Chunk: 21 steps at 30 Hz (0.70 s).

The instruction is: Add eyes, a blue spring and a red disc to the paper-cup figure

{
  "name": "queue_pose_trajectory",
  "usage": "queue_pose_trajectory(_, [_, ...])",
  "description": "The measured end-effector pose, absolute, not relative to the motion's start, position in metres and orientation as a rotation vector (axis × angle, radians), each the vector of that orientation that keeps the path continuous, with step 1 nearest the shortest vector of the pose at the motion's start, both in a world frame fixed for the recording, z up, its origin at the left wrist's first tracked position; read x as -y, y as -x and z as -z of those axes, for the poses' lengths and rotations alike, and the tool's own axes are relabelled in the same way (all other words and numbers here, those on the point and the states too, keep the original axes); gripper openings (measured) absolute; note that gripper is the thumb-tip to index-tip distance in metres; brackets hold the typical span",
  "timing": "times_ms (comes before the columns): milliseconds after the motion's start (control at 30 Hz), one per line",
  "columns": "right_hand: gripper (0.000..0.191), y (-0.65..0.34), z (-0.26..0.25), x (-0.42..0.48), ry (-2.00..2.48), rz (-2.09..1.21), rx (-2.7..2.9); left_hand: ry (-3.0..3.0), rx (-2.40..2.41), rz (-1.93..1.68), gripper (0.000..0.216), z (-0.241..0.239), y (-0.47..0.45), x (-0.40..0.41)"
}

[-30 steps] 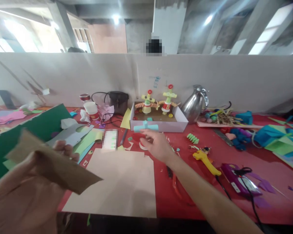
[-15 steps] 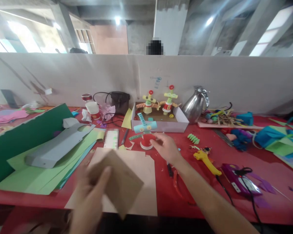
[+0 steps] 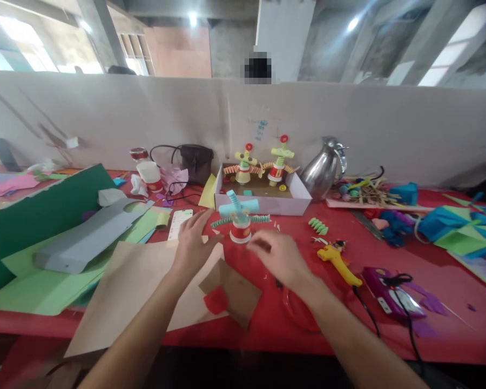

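My left hand (image 3: 193, 243) reaches forward over a large beige card sheet (image 3: 137, 286), fingers stretched out and empty, close to a small paper-cup figure (image 3: 240, 221) with a turquoise head and green spring arms. My right hand (image 3: 278, 255) hovers just right of that figure, blurred, fingers loosely curled with nothing seen in them. A brown cardboard piece (image 3: 233, 292) lies on the red table below both hands, with a red scrap (image 3: 215, 300) on it. Behind the figure stands a white box (image 3: 297, 202) holding two similar figures.
A metal jug (image 3: 324, 170), a yellow glue gun (image 3: 338, 262), a purple tool (image 3: 391, 294) with cable and red scissors (image 3: 297, 310) lie to the right. Green sheets (image 3: 44, 275), a grey card shape (image 3: 81, 243) and a phone (image 3: 179, 224) are left. A white partition stands behind.
My left hand put the brown cardboard piece down on the table and reached forward, open. My right hand let go of the cup figure and drew back toward me.
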State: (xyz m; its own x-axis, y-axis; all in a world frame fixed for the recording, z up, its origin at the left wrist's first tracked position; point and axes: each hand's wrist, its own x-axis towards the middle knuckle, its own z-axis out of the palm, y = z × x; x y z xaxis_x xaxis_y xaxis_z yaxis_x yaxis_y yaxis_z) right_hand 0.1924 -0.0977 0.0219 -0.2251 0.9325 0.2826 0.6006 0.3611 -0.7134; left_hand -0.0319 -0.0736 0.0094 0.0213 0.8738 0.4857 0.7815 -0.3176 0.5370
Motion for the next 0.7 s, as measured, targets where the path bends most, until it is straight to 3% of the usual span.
queue_pose_trajectory(67, [0.01, -0.201, -0.037, 0.074, 1.298, -0.308, 1.879, -2.155, -1.589, -1.121, 0.057, -0.015, 0.028, 0.043])
queue_pose_trajectory(133, [0.026, -0.207, -0.044, 0.048, 1.203, -0.134, 1.917, -2.129, -1.498, -1.111, 0.047, -0.016, 0.022, 0.021])
queue_pose_trajectory(200, [0.034, -0.209, -0.043, 0.026, 1.153, -0.166, 1.988, -2.105, -1.478, -1.124, 0.037, -0.015, 0.016, 0.007])
queue_pose_trajectory(267, [0.03, -0.208, -0.035, 0.011, 1.176, -0.271, 2.008, -2.131, -1.441, -1.118, 0.033, -0.016, 0.012, -0.001])
queue_pose_trajectory(467, [0.026, -0.207, -0.012, 0.001, 1.265, -0.396, 1.959, -2.251, -1.373, -0.949, 0.035, -0.018, 0.011, -0.019])
queue_pose_trajectory(700, [0.029, -0.207, -0.025, -0.004, 1.25, -0.388, 1.914, -2.263, -1.306, -1.01, 0.041, -0.028, 0.01, -0.021])
